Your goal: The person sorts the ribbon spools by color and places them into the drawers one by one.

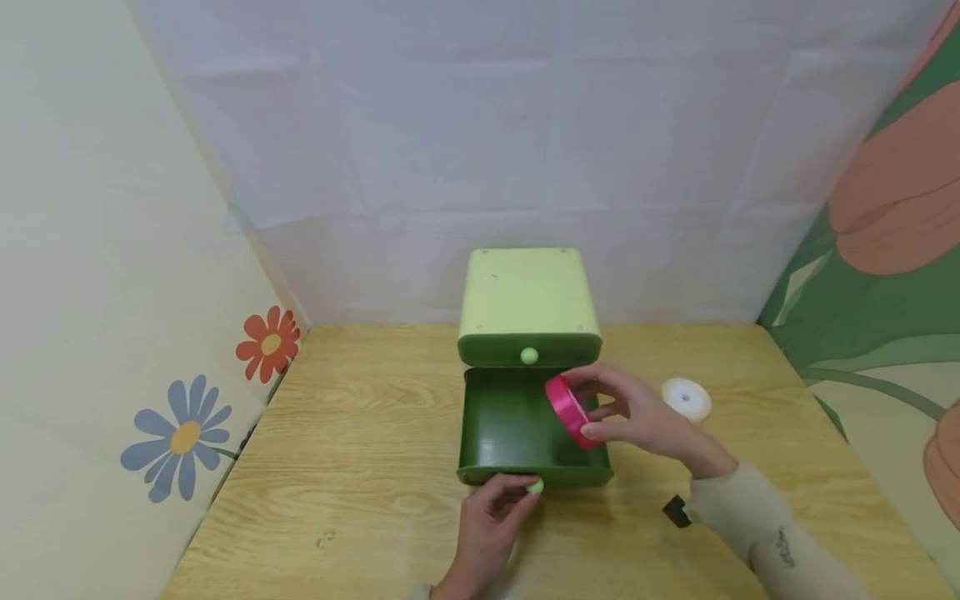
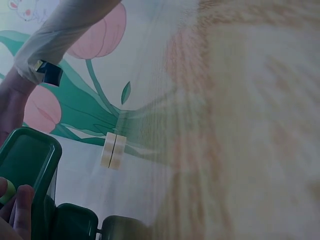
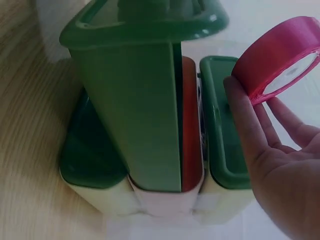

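A small drawer unit (image 1: 528,292) with a light green top stands at the back middle of the table. Its dark green middle drawer (image 1: 498,429) is pulled out. My left hand (image 1: 487,525) pinches the light green knob (image 1: 535,485) on that drawer's front. My right hand (image 1: 637,412) holds a roll of bright pink ribbon (image 1: 567,408) by its edge, tilted, over the right side of the open drawer. In the right wrist view, the pink ribbon roll (image 3: 277,55) sits at the fingertips, its white core facing down. The top drawer (image 3: 227,130) and the bottom one are closed.
Two cream-white ribbon rolls (image 2: 113,151) lie stacked on the table, right of the drawer unit; the head view shows the upper white roll (image 1: 686,399). Fabric wall panels with printed flowers (image 1: 183,437) border the wooden table (image 1: 360,433) at both sides.
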